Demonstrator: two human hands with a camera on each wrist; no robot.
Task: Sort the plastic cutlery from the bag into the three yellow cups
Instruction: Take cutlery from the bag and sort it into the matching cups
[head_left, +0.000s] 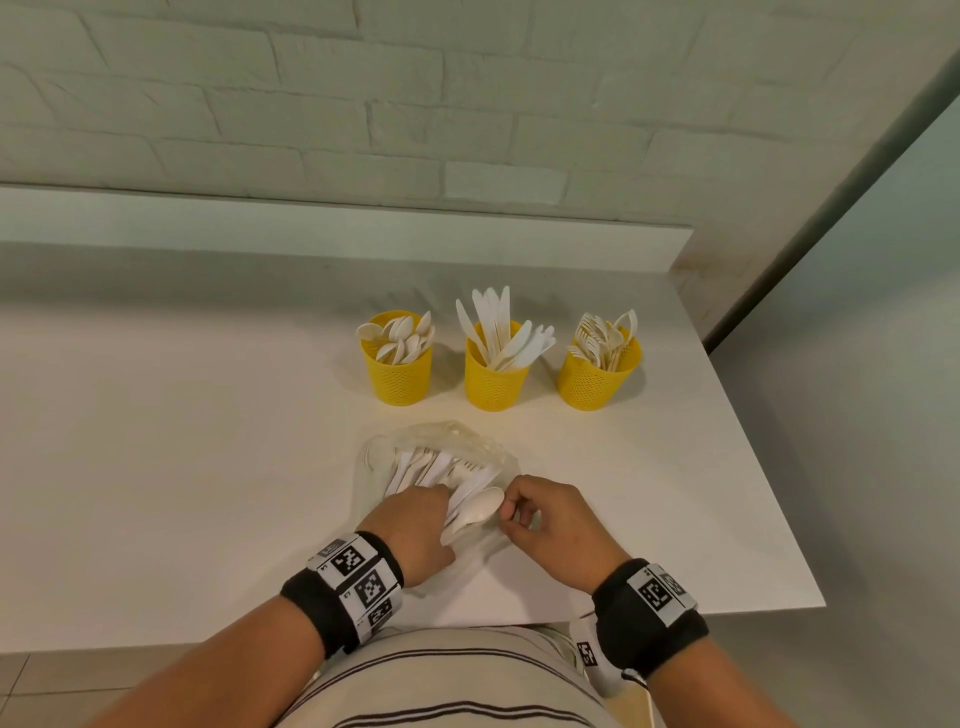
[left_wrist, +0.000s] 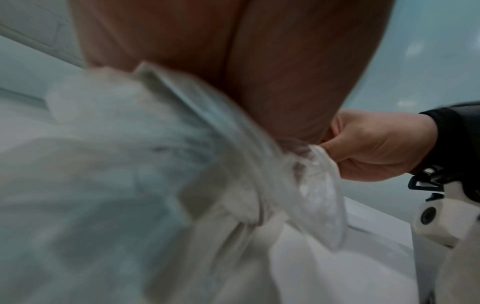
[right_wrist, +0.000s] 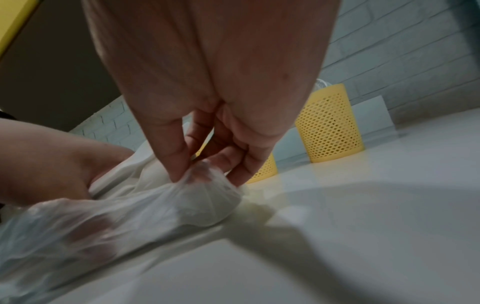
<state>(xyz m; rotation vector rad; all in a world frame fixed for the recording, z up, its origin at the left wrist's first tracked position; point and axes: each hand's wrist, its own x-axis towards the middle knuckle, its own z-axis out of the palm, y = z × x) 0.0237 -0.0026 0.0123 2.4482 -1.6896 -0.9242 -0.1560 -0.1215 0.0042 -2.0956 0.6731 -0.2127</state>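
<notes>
White tabletop (head_left: 182, 467): right hand (head_left: 558, 530) pinches clear plastic bag (head_left: 441, 441) of white cutlery; left hand (head_left: 415, 525) reaches inside, grip unclear. Three yellow perforated cups (head_left: 493, 379) stand beyond both hands.

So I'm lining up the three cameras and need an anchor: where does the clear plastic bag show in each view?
Head: the clear plastic bag lies on the table at centre, before the cups, both hands at its near end.
Left wrist: blurred, filling the lower left.
Right wrist: lower left, its film pinched by the right hand.
Shared landmark: the right hand at the bag's edge.
</notes>
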